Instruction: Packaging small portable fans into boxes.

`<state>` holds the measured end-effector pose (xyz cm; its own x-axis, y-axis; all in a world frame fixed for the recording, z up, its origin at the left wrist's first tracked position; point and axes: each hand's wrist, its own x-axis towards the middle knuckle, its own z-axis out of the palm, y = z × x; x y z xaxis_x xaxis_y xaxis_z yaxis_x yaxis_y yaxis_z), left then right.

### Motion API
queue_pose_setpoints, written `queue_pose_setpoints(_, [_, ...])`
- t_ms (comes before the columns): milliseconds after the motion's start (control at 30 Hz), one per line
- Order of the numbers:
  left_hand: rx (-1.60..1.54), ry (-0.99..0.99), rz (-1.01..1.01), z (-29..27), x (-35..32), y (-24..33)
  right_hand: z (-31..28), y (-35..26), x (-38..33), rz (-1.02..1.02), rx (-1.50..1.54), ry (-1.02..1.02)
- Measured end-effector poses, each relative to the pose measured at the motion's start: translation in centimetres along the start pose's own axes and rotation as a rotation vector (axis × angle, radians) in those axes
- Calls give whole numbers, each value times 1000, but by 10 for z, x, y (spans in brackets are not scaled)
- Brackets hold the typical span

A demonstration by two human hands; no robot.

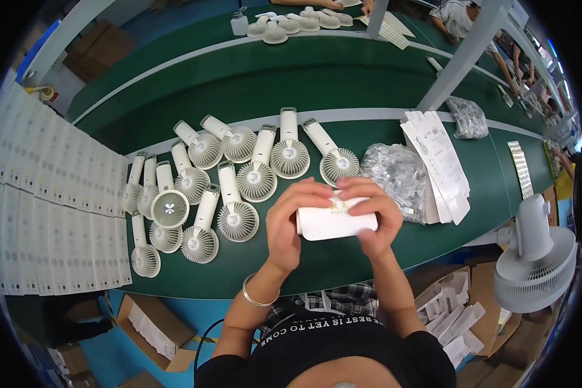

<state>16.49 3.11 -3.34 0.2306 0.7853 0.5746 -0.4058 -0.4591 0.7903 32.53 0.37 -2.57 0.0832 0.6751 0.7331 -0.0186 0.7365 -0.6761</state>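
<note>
A white carton (338, 225) is held level between my two hands above the near edge of the green work table. My left hand (287, 223) wraps its left end, with the fingers lying over the top. At the other end my right hand (383, 218) grips it the same way, thumb beneath and fingers on top. Both sets of fingertips nearly meet at the carton's far edge. Several white handheld fans (238, 221) lie to the left of my hands, most with their handles pointing away from me. Whether the carton holds anything cannot be seen.
Tall rows of white boxes (52, 213) stand at the left. Right of my hands are a pile of clear plastic bags (394, 176) and flat cartons (441, 168). A large white fan (535, 258) and a box of cartons (449, 310) are at the lower right. A post (462, 68) rises beyond.
</note>
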Motion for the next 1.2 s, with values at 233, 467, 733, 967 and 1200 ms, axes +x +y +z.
queue_pose_setpoints(233, [111, 36, 71, 2, -2, -2, -9, -11, 12, 6, -237, -142])
queue_pose_setpoints(467, [209, -117, 230, -14, -8, -11, -21, -11, 10, -112, -385, -315])
queue_pose_setpoints(733, [227, -69, 242, -15, -18, -20, -22, -18, 17, -232, -497, -485])
queue_pose_setpoints(967, [276, -91, 311, -16, -19, -31, -19, -21, 16, -178, -470, -547])
queue_pose_setpoints(1200, [331, -47, 353, -15, -20, -34, -15, -16, 18, -170, -435, -567])
